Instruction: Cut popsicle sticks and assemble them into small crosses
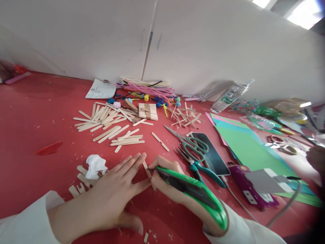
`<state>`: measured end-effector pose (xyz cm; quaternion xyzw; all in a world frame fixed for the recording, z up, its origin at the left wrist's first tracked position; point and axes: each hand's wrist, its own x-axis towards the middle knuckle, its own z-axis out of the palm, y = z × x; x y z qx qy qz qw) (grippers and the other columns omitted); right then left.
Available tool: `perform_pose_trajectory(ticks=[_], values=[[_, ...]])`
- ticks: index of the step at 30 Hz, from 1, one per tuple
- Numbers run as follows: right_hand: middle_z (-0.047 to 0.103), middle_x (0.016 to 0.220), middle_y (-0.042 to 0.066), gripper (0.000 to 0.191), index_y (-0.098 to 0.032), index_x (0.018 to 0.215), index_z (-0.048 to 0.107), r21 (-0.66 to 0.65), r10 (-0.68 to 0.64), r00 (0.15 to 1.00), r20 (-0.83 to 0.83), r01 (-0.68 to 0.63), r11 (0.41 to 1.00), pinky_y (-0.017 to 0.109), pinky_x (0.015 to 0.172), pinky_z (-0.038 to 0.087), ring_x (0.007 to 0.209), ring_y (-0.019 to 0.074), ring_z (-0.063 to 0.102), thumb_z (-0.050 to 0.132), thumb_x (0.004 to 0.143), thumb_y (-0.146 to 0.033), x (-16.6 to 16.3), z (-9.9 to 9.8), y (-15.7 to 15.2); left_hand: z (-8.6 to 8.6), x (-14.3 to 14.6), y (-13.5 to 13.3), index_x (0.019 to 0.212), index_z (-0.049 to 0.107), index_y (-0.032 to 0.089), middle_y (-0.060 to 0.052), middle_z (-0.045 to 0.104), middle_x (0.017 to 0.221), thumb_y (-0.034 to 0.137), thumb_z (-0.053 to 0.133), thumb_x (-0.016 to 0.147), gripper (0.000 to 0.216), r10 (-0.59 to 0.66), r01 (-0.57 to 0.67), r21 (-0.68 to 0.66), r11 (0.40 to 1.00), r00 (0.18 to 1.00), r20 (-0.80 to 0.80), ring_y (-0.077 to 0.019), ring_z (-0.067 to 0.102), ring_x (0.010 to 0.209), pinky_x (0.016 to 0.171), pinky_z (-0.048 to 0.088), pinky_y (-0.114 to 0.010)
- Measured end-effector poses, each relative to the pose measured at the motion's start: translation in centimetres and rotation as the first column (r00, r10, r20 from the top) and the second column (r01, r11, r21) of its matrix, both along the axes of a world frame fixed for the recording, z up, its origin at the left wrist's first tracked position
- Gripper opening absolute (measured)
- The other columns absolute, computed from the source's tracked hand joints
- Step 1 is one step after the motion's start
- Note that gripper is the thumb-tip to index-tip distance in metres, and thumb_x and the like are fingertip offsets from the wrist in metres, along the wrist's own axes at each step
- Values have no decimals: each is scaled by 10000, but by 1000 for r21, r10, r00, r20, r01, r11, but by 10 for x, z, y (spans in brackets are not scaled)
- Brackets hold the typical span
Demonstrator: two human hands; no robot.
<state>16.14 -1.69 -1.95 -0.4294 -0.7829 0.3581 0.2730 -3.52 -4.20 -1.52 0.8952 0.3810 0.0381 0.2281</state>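
My right hand (170, 179) is wrapped round a green utility knife (195, 189), its tip end pointing left and down at a wooden craft stick (146, 169). That stick lies on the red table between my two hands. Flat on the table, fingers stretched out, my left hand (116, 186) has its fingertips close beside the stick; whether they press on it I cannot tell. Left of this hand are a crumpled white tissue (96, 166) and several short stick pieces (82, 176). Small wood shavings lie below my hands, near a cut stick piece (146, 238).
Behind my hands lie loose craft sticks (101, 117), a bundled stack (148, 112) and pipe cleaners (149, 88). To the right are scissors (195, 149), pliers (203, 171), a phone (212, 154), a plastic bottle (228, 96) and coloured paper (243, 142). Another person's hand (316, 157) shows at the right edge.
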Motion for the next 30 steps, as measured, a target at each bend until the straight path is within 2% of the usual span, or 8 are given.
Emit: perform_pose_trajectory(ticks=[5,11,16,24,30], values=[[505,554,-54,63,-205,754,501,-57,-24,999,-40,22,998,180,442,367,458,76,445,469,725,-160,3,-5,1,-3,1,1,1321,395,313,-91,118,1492,684,550,613,814,-31,31,-16,999,999,-15,-366,138,1334,1050,229,-537],[567,579,-32,75,-192,738,525,18,-70,990,-124,73,997,188,470,406,474,82,493,464,714,-155,7,4,1,-1,-1,2,1336,351,343,-81,83,1494,663,573,614,820,-10,8,-45,999,999,-39,-368,129,1332,1037,239,-557],[589,601,-18,60,-194,733,525,-8,-64,991,-119,64,998,202,496,436,519,99,531,473,711,-172,8,4,0,-2,-1,1,1324,373,339,-60,72,1497,647,584,621,796,-7,7,-45,999,1000,8,-351,110,1340,1054,227,-538],[549,563,-41,40,-192,714,527,-63,-58,993,-102,52,997,176,466,395,479,76,486,487,722,-193,3,-3,0,-3,-2,0,1318,389,336,-83,86,1494,688,530,628,787,-16,16,-50,999,1000,3,-371,125,1333,1038,235,-557],[478,505,-61,50,-193,698,490,-31,-56,996,-66,54,998,164,421,338,412,60,406,457,684,-159,1,-4,-1,-1,-3,0,1327,382,322,-105,96,1490,684,537,626,804,-33,32,-43,999,999,-25,-371,123,1332,1041,237,-542]])
